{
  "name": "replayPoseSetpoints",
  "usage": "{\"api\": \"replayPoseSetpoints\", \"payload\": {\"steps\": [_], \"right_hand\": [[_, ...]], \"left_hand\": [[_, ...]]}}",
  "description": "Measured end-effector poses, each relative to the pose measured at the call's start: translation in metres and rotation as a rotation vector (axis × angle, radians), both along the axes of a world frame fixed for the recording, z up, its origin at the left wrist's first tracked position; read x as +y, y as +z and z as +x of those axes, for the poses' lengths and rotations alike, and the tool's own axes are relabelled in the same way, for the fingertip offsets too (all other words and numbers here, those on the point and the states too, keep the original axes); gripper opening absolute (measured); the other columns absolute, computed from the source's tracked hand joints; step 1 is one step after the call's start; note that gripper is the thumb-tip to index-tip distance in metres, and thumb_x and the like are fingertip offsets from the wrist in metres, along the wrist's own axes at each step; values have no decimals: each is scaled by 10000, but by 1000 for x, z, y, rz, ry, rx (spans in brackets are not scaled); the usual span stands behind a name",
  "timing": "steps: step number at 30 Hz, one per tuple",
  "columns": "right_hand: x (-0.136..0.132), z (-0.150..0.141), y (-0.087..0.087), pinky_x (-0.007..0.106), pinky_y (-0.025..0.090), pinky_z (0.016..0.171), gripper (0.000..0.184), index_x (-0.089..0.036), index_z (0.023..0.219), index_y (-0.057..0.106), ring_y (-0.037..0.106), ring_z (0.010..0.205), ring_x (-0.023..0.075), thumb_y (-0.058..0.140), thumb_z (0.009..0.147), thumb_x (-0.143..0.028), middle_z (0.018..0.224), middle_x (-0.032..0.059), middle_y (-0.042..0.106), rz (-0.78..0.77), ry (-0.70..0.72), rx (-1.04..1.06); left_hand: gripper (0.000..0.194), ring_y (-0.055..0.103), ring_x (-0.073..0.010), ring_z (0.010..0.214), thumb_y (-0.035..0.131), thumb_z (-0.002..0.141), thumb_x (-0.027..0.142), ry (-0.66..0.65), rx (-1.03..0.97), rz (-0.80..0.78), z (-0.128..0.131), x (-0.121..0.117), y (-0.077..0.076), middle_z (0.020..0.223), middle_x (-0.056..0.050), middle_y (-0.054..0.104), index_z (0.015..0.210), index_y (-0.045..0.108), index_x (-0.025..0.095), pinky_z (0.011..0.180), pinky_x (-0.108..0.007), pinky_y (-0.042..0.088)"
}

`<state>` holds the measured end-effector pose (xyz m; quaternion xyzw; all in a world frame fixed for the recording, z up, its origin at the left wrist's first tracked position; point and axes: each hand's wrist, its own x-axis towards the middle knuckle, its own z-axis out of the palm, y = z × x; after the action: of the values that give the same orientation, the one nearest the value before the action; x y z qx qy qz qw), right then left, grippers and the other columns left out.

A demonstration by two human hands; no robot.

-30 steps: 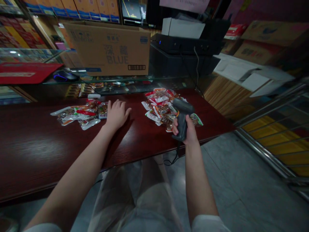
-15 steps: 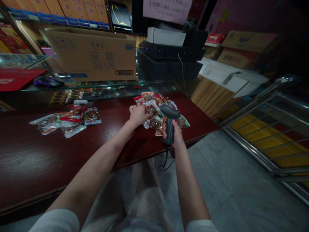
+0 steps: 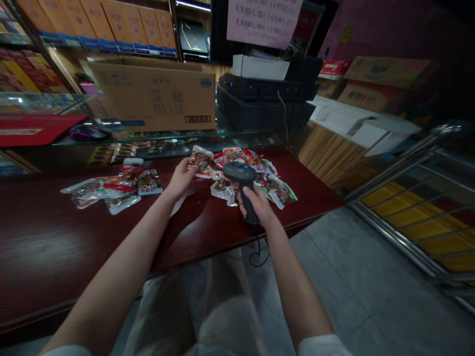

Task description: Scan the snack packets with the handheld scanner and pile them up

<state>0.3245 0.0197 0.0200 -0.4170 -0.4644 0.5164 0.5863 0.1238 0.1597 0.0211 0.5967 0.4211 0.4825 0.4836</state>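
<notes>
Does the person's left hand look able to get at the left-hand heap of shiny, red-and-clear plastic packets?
Likely yes: nothing visible blocks the space between the left hand and that heap, though the hand is holding a shiny brown-and-white plastic packet.

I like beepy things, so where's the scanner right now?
In the head view, the scanner is near the middle, gripped in the right hand in front of the bigger packet pile. The left hand is to its left.

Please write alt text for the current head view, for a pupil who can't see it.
The left hand holds a packet while the right hand grips a scanner. One pile of packets lies left, another right, on a dark table; a box stands behind.
</notes>
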Motion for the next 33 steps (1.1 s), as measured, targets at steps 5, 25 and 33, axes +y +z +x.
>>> {"api": "replayPoseSetpoints", "payload": {"steps": [5, 25, 33], "right_hand": [[15, -21, 8, 163, 335, 299, 481, -181, 959, 529, 427, 318, 45, 678, 748, -587, 553, -99, 515, -87, 101, 34], [-6, -22, -2, 180, 336, 295, 498, -202, 1004, 510, 391, 312, 50, 685, 750, -593, 550, -107, 498, -134, 75, 178], [-20, 34, -15, 194, 303, 311, 503, -207, 1043, 536, 363, 334, 49, 683, 761, -596, 593, -85, 495, -110, -2, 319]], "left_hand": [[388, 655, -213, 837, 579, 772, 391, 26, 36, 49, -16, 5, -5, 986, -81, 678, 1083, 588, 160, 735, -364, 559], [342, 654, -367, 981, 521, 797, 401, 242, 841, 162, -55, 11, 8, 928, -148, 733, 926, 759, 193, 884, -477, 469], [481, 504, -411, 1229, 426, 885, 332, 294, 1241, 452, -58, -5, 16, 1331, -223, 569, 1300, 596, 158, 989, -570, 387]]}}
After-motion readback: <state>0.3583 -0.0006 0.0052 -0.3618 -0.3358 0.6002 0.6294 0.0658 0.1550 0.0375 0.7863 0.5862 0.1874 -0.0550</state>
